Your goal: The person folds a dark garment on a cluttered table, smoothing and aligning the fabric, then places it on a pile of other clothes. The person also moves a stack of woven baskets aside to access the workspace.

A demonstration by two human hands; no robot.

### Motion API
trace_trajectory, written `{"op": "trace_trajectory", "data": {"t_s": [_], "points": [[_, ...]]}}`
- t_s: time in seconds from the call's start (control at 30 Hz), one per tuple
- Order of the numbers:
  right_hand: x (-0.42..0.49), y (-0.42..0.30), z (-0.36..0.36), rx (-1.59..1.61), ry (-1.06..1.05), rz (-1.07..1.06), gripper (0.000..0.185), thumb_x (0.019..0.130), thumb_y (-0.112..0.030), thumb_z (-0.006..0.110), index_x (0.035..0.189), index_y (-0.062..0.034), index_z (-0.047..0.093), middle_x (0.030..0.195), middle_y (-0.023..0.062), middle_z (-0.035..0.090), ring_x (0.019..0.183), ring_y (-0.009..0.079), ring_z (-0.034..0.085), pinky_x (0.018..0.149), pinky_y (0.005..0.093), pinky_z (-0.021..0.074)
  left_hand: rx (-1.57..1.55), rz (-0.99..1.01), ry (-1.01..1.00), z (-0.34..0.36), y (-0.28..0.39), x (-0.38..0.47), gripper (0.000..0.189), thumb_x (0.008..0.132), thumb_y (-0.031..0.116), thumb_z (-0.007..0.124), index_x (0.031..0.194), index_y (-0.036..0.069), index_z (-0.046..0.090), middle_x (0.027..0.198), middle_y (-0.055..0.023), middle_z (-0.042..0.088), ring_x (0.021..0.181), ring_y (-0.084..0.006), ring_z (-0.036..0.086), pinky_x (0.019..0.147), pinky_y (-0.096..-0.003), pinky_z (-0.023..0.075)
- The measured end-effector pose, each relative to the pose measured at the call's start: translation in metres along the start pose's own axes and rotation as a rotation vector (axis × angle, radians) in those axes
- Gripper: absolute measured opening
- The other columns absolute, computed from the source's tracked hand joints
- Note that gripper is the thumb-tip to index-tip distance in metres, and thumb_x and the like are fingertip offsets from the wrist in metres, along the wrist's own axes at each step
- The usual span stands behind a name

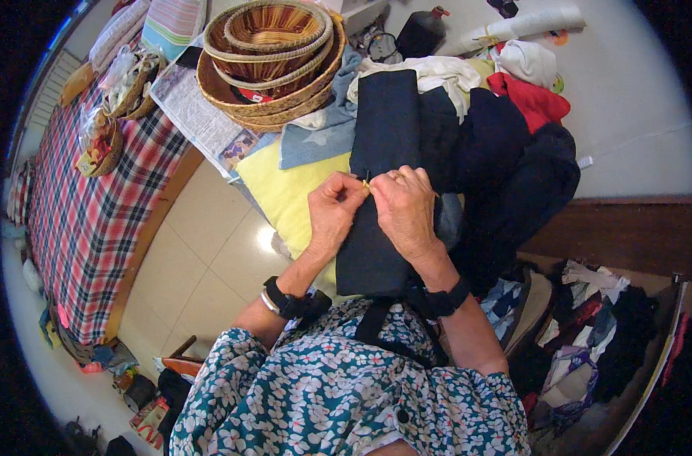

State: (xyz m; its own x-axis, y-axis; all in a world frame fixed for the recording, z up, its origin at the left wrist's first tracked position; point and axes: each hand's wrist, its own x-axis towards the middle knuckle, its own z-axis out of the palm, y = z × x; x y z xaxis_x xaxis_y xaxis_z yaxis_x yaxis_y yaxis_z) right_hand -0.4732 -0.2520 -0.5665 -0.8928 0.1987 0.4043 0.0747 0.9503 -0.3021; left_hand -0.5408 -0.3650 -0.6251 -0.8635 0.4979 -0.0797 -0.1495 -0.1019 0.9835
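My left hand (336,212) and my right hand (404,208) meet fingertip to fingertip over a long folded piece of black cloth (387,119). Between thumbs and forefingers they pinch a small yellow item (366,184), too small to identify. A thin dark tip sticks up just beyond it. The black cloth runs away from my lap, over a yellow cushion-like cloth (272,191) on the left. More dark fabric (494,125) lies bunched to the right of my hands.
Nested woven baskets (272,74) stand on newspaper (195,108) at the far left. Beyond the cloth lie a red cloth (528,100), a white cloth (448,71) and a dark jug (421,33). A plaid-covered bed (103,222) stands left; an open drawer of fabric scraps (574,353) is at right.
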Motion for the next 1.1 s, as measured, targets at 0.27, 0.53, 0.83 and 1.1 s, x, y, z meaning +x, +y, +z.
{"op": "trace_trajectory", "data": {"t_s": [0.27,0.53,0.83,1.1], "points": [[0.005,-0.002,0.0,-0.021,-0.02,0.03,0.006,0.08,-0.012,0.064,0.083,-0.007,0.062,0.076,0.0074,0.063,0.076,0.0253,0.058,0.071,0.0387,0.0406,-0.057,0.058,-0.002,0.001,0.0,0.0,0.009,0.078,-0.005,0.066,0.083,0.001,0.06,0.079,0.0027,0.056,0.065,-0.0039,0.046,0.06,-0.0189,0.0392],[0.005,-0.001,-0.001,-0.018,-0.043,0.076,0.009,0.081,-0.015,0.063,0.088,-0.0091,0.065,0.071,0.0064,0.064,0.072,0.0245,0.061,0.07,0.039,0.0402,-0.054,-0.004,-0.138,-0.005,0.0,0.008,0.007,0.08,-0.003,0.063,0.082,0.002,0.058,0.078,0.0044,0.056,0.069,-0.0045,0.049,0.064,-0.019,0.0404],[0.004,0.0,-0.002,-0.016,-0.012,0.054,0.008,0.082,-0.014,0.062,0.085,-0.0088,0.067,0.071,0.0062,0.065,0.068,0.0239,0.062,0.067,0.0375,0.0403,0.388,0.317,0.017,0.001,0.006,0.007,0.006,0.079,-0.002,0.064,0.081,0.001,0.059,0.07,-0.0033,0.059,0.061,-0.0086,0.054,0.056,-0.024,0.0452],[0.004,0.002,-0.012,-0.022,-0.113,0.037,0.006,0.078,-0.012,0.068,0.08,-0.0064,0.069,0.074,0.0065,0.066,0.069,0.0237,0.059,0.067,0.0358,0.0408,0.504,0.524,-0.037,-0.004,0.013,0.008,0.011,0.079,-0.001,0.065,0.09,0.002,0.061,0.078,-0.0105,0.063,0.067,-0.0215,0.062,0.06,-0.0309,0.0491]]}}
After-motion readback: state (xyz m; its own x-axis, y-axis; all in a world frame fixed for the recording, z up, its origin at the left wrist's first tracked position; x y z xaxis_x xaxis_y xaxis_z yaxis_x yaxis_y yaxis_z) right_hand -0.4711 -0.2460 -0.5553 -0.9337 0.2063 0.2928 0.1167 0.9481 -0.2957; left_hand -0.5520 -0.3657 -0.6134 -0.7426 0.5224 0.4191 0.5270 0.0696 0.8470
